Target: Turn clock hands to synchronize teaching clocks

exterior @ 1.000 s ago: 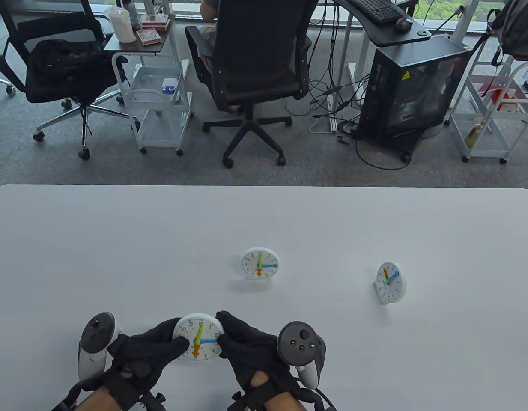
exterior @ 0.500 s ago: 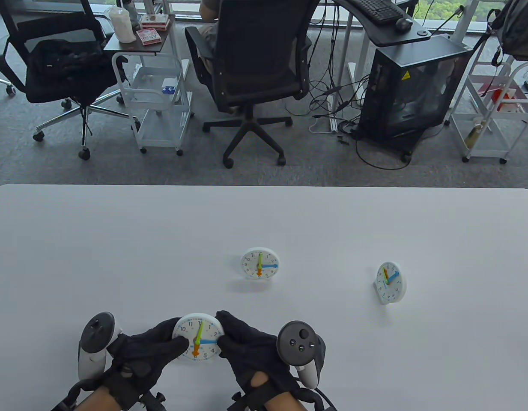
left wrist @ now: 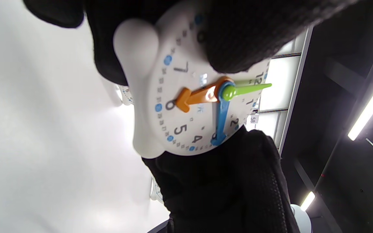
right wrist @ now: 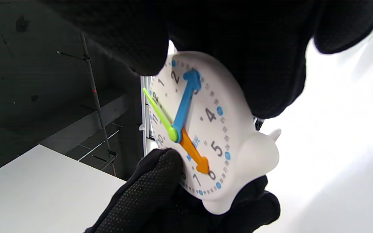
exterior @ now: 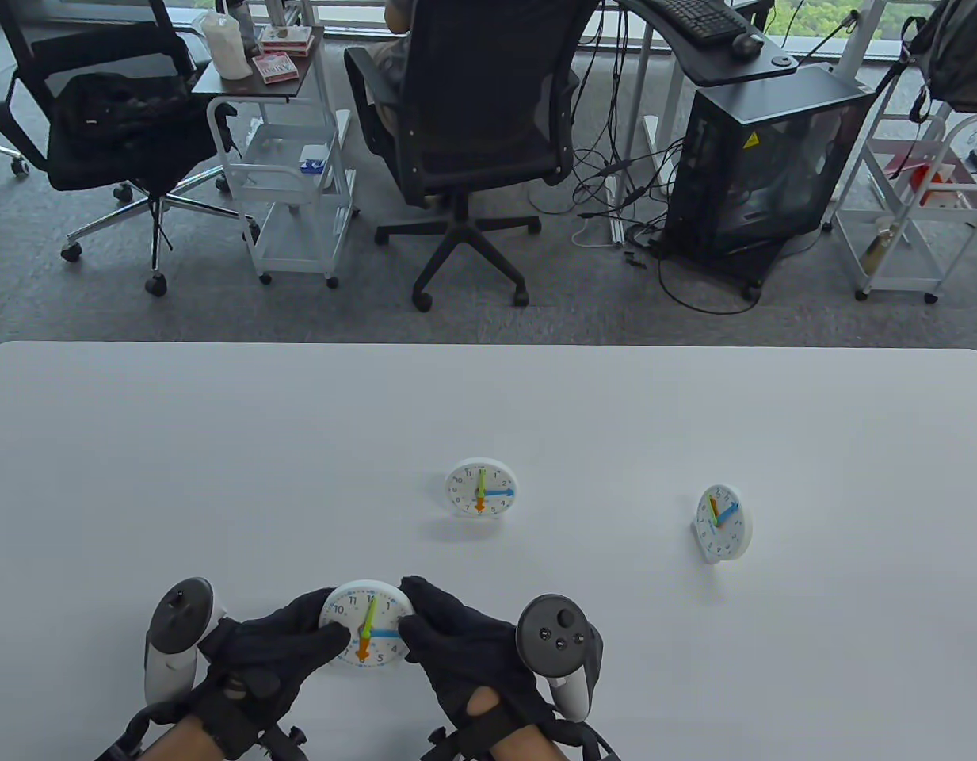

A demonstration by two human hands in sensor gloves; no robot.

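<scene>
A white teaching clock (exterior: pixel 367 634) is held up between both hands near the table's front edge. Its green hand points at 12, its blue hand at 3, its orange hand at 6. My left hand (exterior: pixel 286 644) grips its left rim, thumb on the face near 9. My right hand (exterior: pixel 456 634) grips its right rim, with a fingertip at the blue hand's tip. The clock also shows in the left wrist view (left wrist: pixel 186 106) and the right wrist view (right wrist: pixel 206 136). A second clock (exterior: pixel 481 488) stands mid-table with the same hand positions. A third clock (exterior: pixel 724 523) stands at the right with different hand positions.
The white table (exterior: pixel 219 444) spreads wide around the clocks. Beyond its far edge stand office chairs (exterior: pixel 464 119), a wire cart (exterior: pixel 290 174) and a black computer case (exterior: pixel 757 158).
My right hand has shifted very slightly. The clock's hands and my left hand have not visibly moved.
</scene>
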